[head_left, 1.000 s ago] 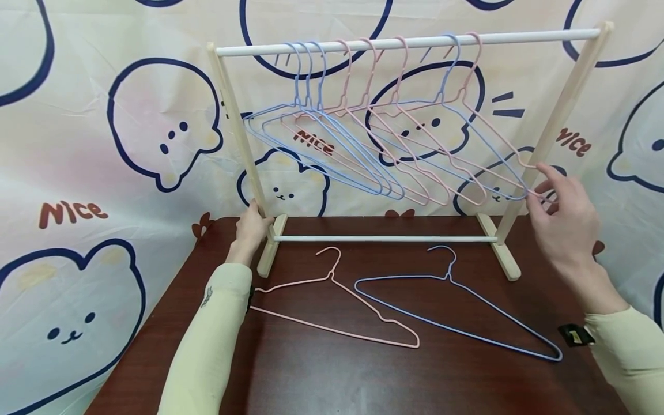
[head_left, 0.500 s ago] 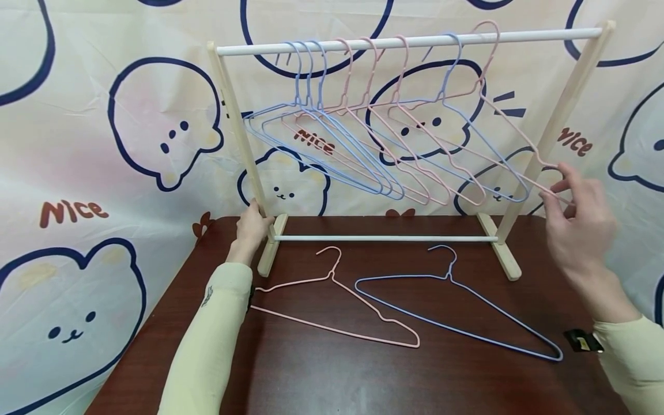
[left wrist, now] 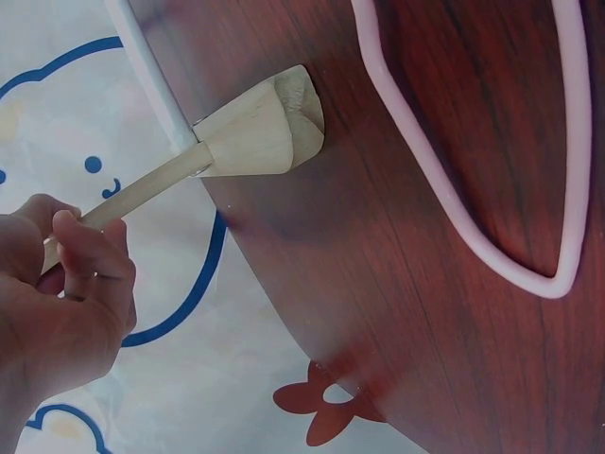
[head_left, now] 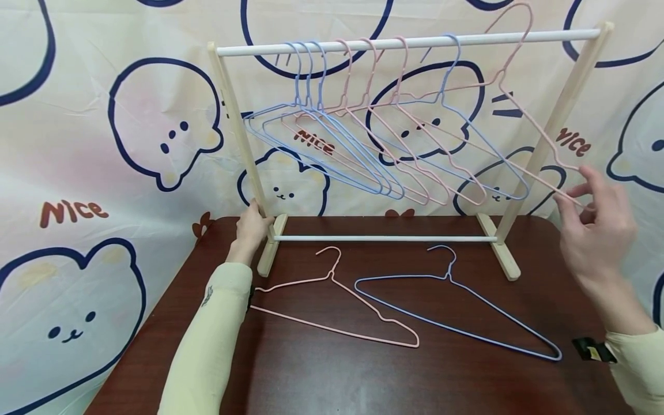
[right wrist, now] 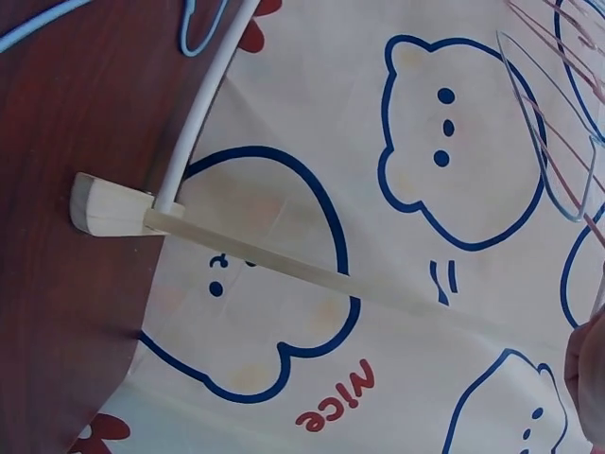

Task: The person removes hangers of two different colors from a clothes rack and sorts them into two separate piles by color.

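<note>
Right hand: fingers pinched on the lower right corner of a thin pink wire hanger, held up at the right end of the rack. Its hook stands above the white top rail, not resting on it; the frame slants down toward the hand, crossing in front of the right upright. Open air lies right of the hand, with the tabletop's right edge below.

Left hand: fingers curled round the pale wooden left upright just above its foot, at the tabletop's back left corner.

Between the hands: seven blue and pink wire hangers hung on the rail, crowded toward the left hand.

Nearer the person: one pink wire hanger and one blue wire hanger flat on the dark wood-grain tabletop, side by side and apart.
</note>
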Demonstrator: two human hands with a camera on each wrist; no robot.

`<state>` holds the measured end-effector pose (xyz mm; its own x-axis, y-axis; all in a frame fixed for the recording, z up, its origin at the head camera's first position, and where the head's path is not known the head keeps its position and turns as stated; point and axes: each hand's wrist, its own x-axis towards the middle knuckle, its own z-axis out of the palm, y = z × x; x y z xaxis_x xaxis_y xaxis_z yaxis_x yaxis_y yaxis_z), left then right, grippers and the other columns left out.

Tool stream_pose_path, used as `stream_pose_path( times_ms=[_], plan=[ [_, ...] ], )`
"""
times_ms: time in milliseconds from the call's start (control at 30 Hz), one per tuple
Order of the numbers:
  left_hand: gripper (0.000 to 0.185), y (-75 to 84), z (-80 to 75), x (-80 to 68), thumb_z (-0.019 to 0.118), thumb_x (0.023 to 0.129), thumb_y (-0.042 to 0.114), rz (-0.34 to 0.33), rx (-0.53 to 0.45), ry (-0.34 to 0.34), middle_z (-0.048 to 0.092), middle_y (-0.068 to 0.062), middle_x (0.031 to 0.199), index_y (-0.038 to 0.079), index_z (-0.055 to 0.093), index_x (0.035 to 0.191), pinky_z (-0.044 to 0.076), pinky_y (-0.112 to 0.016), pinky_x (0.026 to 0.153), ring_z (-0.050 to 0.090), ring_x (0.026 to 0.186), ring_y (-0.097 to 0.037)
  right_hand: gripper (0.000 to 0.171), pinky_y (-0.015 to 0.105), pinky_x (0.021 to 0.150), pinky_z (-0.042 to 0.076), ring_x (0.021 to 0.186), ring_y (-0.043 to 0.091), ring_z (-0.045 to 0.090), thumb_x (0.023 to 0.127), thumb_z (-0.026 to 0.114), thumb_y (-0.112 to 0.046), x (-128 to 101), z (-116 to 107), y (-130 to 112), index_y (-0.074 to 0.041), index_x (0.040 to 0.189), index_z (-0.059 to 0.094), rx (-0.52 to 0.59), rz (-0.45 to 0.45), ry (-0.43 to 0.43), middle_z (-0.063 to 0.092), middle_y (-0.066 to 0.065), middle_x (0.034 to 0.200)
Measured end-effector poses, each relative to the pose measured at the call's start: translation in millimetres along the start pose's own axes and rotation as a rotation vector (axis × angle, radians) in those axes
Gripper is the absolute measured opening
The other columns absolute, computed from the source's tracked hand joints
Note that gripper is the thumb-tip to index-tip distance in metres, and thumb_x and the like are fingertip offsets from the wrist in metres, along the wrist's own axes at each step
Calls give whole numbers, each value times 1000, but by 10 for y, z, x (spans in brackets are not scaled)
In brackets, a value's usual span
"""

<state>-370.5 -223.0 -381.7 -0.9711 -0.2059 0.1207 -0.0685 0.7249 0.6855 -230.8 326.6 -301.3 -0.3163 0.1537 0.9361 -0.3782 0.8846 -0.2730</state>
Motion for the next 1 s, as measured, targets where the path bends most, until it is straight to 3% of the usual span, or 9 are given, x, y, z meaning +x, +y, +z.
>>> stream_pose_path(
  times_ms=[367, 600, 733, 833, 1000],
  plan=[
    [46, -8, 0, -3, 55, 100, 17, 0, -4, -6, 61, -26, 122, 4, 41, 141, 57, -46, 78, 66, 102, -40, 42, -3, 76, 27, 86, -22, 33, 92, 68, -6, -230, -84, 43, -5, 133, 61, 18, 38, -42, 62, 28, 98],
    [52, 5, -7, 28, 57, 98, 16, 1, 1, -4, 58, -26, 131, 4, 38, 146, 50, -54, 97, 61, 115, -43, 49, -6, 77, 28, 89, -21, 35, 85, 71, 7, -376, -145, 64, -2, 133, 60, 43, 56, -98, 60, 29, 94],
    [53, 7, -7, 33, 57, 98, 16, -3, 1, -3, 58, -26, 132, 4, 37, 146, 49, -55, 100, 59, 118, -44, 51, -6, 76, 29, 87, -19, 36, 85, 71, 7, -456, -198, 53, -2, 134, 60, 52, 88, -139, 58, -5, 88],
    [54, 10, -10, 24, 58, 98, 16, -4, 2, -3, 57, -26, 133, 4, 37, 146, 48, -56, 101, 59, 118, -44, 53, -7, 74, 30, 83, -18, 37, 84, 73, 7, -517, -225, 32, -4, 134, 60, 63, 117, -167, 44, -31, 95],
    [54, 4, -6, 23, 58, 98, 16, -4, 3, -2, 57, -26, 133, 4, 37, 146, 47, -56, 102, 58, 119, -44, 55, -5, 70, 30, 78, -16, 38, 81, 76, 7, -617, -241, 3, -4, 133, 61, 79, 143, -203, 45, -37, 95]
  ],
)
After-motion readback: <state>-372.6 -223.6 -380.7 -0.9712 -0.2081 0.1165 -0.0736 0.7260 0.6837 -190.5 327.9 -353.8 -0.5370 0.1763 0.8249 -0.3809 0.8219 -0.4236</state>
